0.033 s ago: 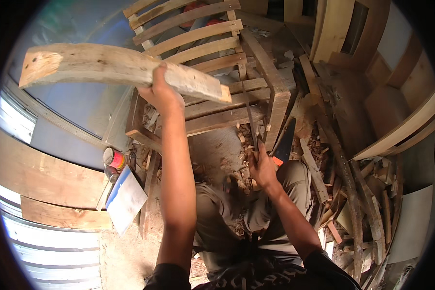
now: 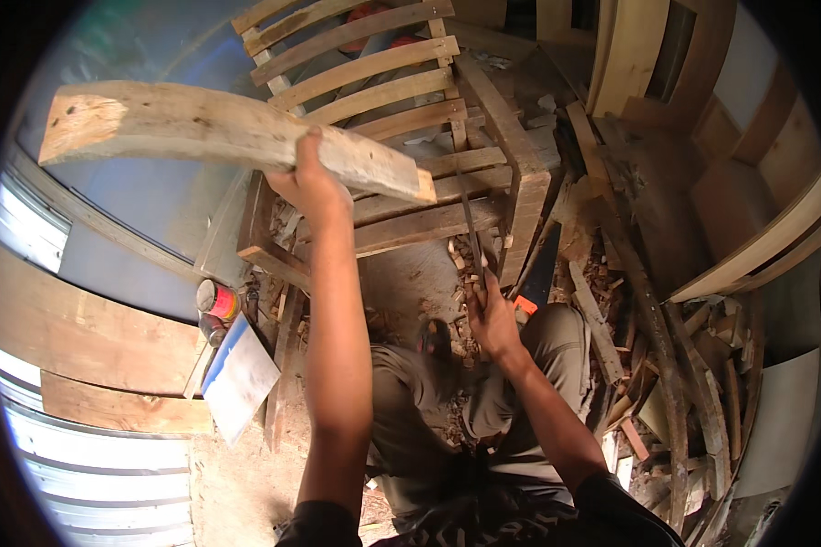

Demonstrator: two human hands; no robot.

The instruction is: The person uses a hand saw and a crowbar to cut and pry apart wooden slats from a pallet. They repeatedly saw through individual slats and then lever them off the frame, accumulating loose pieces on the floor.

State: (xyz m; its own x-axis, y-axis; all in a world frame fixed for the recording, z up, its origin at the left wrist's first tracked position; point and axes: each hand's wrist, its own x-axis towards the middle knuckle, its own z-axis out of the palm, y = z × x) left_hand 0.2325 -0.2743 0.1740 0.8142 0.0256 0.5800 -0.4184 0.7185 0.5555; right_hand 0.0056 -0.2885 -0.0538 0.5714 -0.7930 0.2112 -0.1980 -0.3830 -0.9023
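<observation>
My left hand (image 2: 315,187) is closed round a thick, curved wooden board (image 2: 201,123), held up over the left front of a slatted wooden bench (image 2: 429,228). The board's left end shows a pale, freshly cut face, and its right end is pale too. In my right hand (image 2: 494,319), low beside my knee, is a long-bladed knife (image 2: 469,214) with a narrow dark blade. The blade points up and away, passing in front of the bench's seat slats near its right side. The fingers wrap the handle and hide most of it.
Wood chips (image 2: 456,264) litter the floor in front of the bench. Scrap boards (image 2: 652,301) are heaped on the right, near stacked curved planks (image 2: 757,251). At left stand a red-and-yellow can (image 2: 217,298) and a white-and-blue sheet (image 2: 240,378). An orange object (image 2: 524,305) lies by my right knee.
The curved board and my left hand have shifted very slightly to the right. My right hand keeps its grip on the knife, almost still.
</observation>
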